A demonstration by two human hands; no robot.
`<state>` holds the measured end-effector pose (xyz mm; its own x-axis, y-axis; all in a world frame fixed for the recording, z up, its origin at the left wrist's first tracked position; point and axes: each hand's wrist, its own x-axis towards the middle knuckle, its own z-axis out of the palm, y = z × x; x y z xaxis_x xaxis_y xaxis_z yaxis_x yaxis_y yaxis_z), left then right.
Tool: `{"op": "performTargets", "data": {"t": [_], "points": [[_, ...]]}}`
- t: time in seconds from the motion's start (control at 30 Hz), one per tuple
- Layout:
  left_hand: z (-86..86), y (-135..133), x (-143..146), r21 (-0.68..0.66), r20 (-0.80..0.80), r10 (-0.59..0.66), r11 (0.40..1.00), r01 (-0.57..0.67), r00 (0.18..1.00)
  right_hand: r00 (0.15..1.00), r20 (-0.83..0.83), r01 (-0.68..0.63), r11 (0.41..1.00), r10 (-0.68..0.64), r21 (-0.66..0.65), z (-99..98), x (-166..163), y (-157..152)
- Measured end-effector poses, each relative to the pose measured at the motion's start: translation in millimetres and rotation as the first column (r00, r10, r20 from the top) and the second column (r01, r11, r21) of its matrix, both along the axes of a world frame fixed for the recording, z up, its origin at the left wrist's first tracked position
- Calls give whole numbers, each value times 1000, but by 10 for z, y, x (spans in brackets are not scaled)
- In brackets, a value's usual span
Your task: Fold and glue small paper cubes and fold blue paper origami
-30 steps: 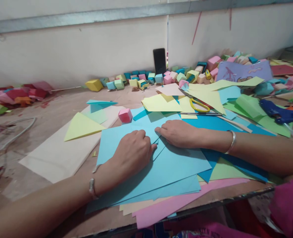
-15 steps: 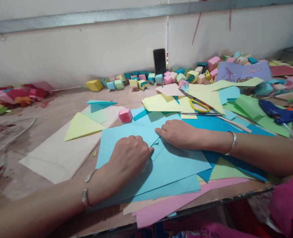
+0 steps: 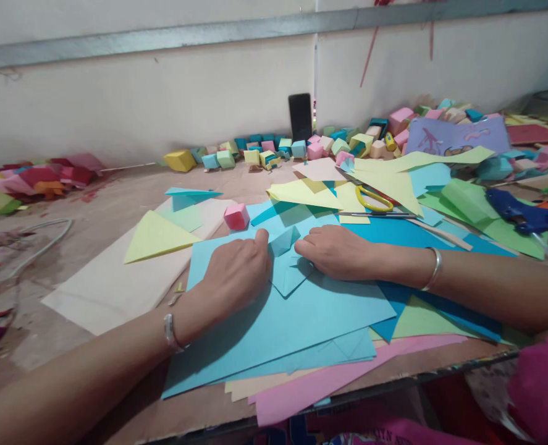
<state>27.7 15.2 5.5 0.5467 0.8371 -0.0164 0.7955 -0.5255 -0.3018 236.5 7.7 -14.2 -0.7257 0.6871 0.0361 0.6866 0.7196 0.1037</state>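
Observation:
A small light blue folded paper (image 3: 288, 267) lies on a stack of light blue sheets (image 3: 301, 315) at the table's near edge. My left hand (image 3: 236, 272) is curled, its fingers pressing and lifting the fold's upper left flap. My right hand (image 3: 336, 252) lies with fingers pressed down on the fold's right side. Both wrists wear silver bangles. A pink paper cube (image 3: 236, 216) sits just beyond my left hand.
Yellow-handled scissors (image 3: 370, 199) lie on yellow and green sheets behind my right hand. A blue glue gun (image 3: 524, 213) is at the right. A row of paper cubes (image 3: 274, 151) and a dark phone (image 3: 300, 116) stand along the wall. A yellow triangle (image 3: 155, 236) rests on a cream sheet at left.
My left hand slid up and away along the paper, and a flap of the blue fold now stands raised between the two hands. The right hand barely moved.

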Motion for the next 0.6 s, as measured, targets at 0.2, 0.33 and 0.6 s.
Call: {"op": "performTargets", "data": {"t": [0.2, 0.33, 0.6], "points": [[-137, 65, -34, 66, 145, -222, 975, 214, 964, 994, -45, -100, 994, 98, -35, 10, 106, 46], [-197, 108, -47, -36, 239, -169, 983, 183, 956, 978, -64, -204, 976, 200, -74, 30, 142, 53], [-125, 103, -32, -99, 271, -128, 982, 160, 954, 978, -95, -197, 968, 184, -157, 39, 118, 65]]}}
